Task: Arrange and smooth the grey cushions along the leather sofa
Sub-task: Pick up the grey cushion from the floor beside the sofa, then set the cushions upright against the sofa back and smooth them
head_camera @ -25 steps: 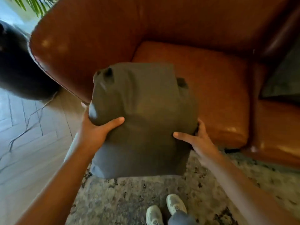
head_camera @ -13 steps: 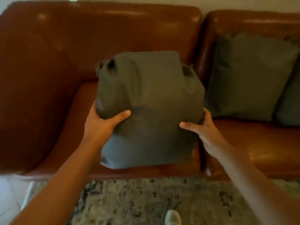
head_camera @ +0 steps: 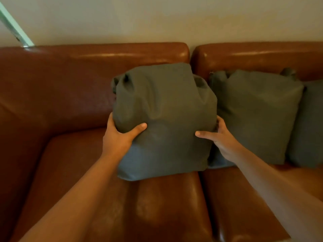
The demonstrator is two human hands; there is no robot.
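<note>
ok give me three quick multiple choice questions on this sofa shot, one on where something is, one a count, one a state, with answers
1. Where is the held cushion relative to the cushion leaning on the right backrest?
A. to its left, overlapping its edge
B. to its right
C. behind it

2. How many grey cushions show?
A. one
B. three
C. five

3. How do the left hand and right hand meet the held cushion?
A. only one touches it
B. neither touches it
C. both grip its sides

Answers:
1 A: it covers the leaning cushion's left edge.
2 B: the held one, the leaning one and a third cushion cut off at the right edge.
3 C: each hand clasps one side, with its thumb pressed on the front.
</note>
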